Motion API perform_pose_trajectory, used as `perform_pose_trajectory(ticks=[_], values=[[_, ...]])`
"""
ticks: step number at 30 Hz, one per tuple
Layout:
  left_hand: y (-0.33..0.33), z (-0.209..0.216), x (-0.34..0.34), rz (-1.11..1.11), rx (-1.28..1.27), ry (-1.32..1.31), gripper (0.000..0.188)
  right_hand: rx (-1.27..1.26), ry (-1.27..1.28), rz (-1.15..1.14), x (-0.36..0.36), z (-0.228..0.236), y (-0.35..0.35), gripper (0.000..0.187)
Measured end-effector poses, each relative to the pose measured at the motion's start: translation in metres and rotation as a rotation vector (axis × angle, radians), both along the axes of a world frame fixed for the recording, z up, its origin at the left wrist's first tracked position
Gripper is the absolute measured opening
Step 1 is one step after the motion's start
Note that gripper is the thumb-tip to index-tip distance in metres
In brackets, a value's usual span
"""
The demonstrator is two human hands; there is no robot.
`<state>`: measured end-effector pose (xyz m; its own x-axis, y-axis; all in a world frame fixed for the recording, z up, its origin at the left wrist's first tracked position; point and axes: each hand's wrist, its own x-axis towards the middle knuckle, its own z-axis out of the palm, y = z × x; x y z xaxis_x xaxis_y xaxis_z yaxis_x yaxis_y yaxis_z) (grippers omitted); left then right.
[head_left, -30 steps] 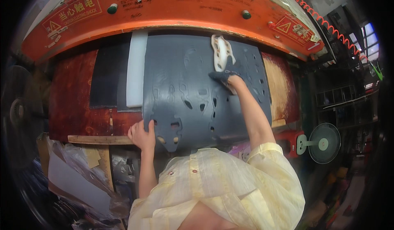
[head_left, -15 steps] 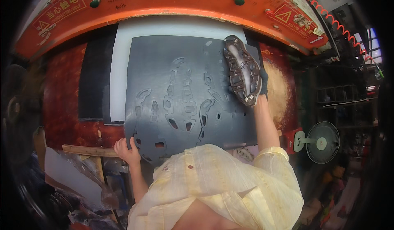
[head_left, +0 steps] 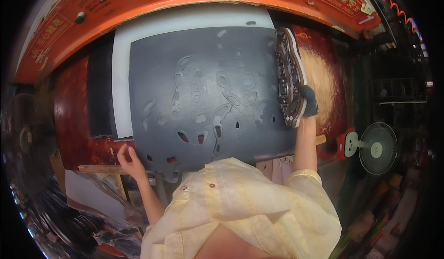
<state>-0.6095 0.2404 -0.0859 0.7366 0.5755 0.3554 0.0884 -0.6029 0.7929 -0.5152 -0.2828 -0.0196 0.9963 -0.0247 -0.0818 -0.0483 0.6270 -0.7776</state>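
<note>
My right hand, in a dark glove, grips a shoe-sole-shaped cutting die by its outer edge. The die is tilted up on its side along the right border of a large dark grey sheet, its dark ribbed inner cells facing left and its pale rim facing right. Sole-part outlines and cut-through holes cover much of the sheet. Bare and with fingers apart, my left hand hovers by the sheet's lower left corner and holds nothing.
Across the far side runs an orange machine beam. A white sheet lies beneath the grey one, on a reddish-brown board with a worn tan patch. A wooden strip edges the near left; a fan stands right.
The die has moved rightward to the grey sheet's border and tipped further onto its side. My left hand has come away from the sheet's lower left edge. The whole view has shifted.
</note>
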Motion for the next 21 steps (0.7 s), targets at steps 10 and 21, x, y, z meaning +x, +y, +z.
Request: perform_pose_trajectory(ticks=[10, 21], values=[[-0.212, 0.055, 0.201, -0.807, 0.311, -0.072, 0.022, 0.263, 0.003, -0.091, -0.001, 0.005, -0.005, 0.078], [-0.239, 0.045, 0.267, -0.755, 0.537, 0.099, 0.018, 0.385, -0.055, -0.167, -0.004, -0.022, -0.022, 0.075]])
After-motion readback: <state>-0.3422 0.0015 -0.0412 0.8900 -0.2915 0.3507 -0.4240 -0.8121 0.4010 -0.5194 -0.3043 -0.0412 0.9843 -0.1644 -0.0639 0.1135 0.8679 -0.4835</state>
